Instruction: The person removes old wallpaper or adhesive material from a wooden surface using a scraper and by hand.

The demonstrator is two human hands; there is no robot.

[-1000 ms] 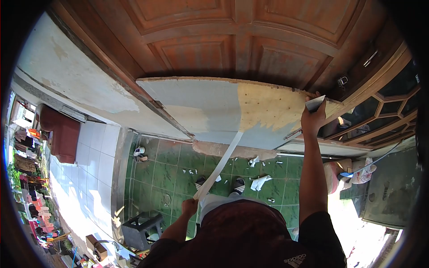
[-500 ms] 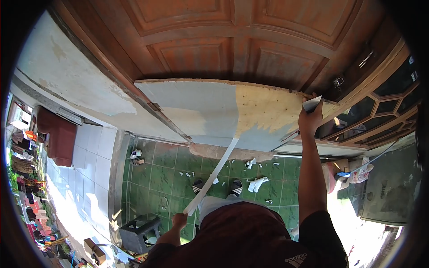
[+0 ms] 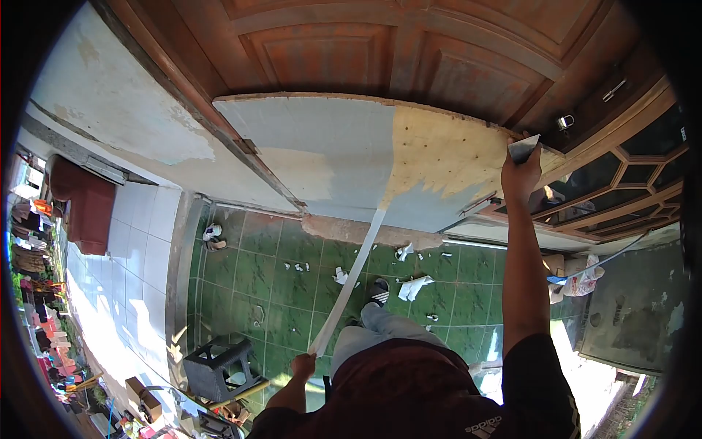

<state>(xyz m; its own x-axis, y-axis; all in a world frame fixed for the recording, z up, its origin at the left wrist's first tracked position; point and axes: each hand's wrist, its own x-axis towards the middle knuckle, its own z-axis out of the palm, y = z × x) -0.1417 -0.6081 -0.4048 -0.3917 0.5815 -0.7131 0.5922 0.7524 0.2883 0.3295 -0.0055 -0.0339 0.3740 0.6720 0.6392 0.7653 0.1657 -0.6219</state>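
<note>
Your left hand (image 3: 303,365) is low in the frame, a bit left of the middle. Its fingers are closed on the bottom end of a long pale strip (image 3: 351,285). The strip goes up in a slant from your hand, and its top end meets the board (image 3: 307,135) near the middle of the frame.

The board goes across the upper middle, in front of the brown door (image 3: 322,55). Its left part is grey. To the right, it has a big yellow patch (image 3: 435,150) with a jagged bottom edge and small dark dots.

Your right hand (image 3: 521,175) is at the upper right, by the top right corner of the board. Its fingers grip a flat grey scraper (image 3: 523,149). You cannot tell if they squeeze the board too.

Below the board is a green tile floor (image 3: 248,274). A crumpled white scrap (image 3: 414,287) lies on it, right of your striped sandal (image 3: 379,291), with small white bits around. A dark stool (image 3: 219,369) stands at the lower left. A padlock (image 3: 565,122) hangs at the upper right.
</note>
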